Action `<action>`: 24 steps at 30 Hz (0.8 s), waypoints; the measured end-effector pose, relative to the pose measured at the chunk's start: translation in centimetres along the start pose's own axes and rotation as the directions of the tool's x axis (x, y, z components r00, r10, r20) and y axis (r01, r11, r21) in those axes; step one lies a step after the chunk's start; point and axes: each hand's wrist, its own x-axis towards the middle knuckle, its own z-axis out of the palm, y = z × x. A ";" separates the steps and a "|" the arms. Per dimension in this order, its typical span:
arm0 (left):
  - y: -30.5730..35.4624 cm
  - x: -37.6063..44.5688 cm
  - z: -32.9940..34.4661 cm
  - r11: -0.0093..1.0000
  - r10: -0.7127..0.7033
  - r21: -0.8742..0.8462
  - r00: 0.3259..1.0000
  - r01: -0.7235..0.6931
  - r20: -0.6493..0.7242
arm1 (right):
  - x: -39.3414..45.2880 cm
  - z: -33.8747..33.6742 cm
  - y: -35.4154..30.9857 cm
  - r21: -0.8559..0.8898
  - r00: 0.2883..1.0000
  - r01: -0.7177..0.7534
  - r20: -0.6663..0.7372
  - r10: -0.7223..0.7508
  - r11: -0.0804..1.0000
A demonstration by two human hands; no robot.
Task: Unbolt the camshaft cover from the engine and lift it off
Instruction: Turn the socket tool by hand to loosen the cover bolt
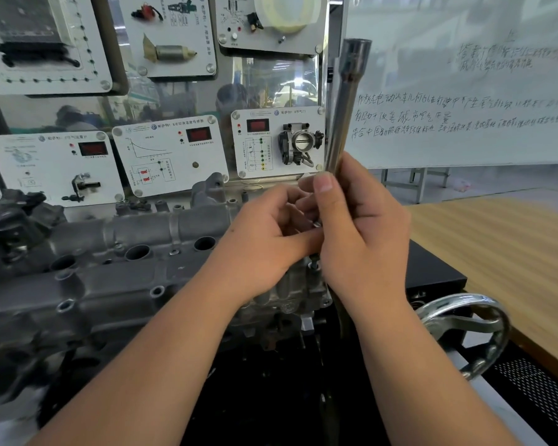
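Evidently the unbolting step is in hand: a bolt [313, 263] stands raised at the right end of the camshaft cover [116, 262], which remains seated on the engine, across the left and centre of the view. The right hand [361, 233] grips a long tubular socket wrench [343, 104] held upright, its open socket uppermost. The left hand [264, 239], fingers curled, pinches a small metal part, probably a bolt, against the wrench's lower end. Next, the loosened fastener likely needs clearing away before the tool meets another bolt.
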 end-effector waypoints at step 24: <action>0.1 0.0 -0.4 0.999 0.042 0.001 0.996 -0.042 0.073 | -0.2 0.2 -0.2 0.032 0.999 0.026 0.033 -0.027 0.999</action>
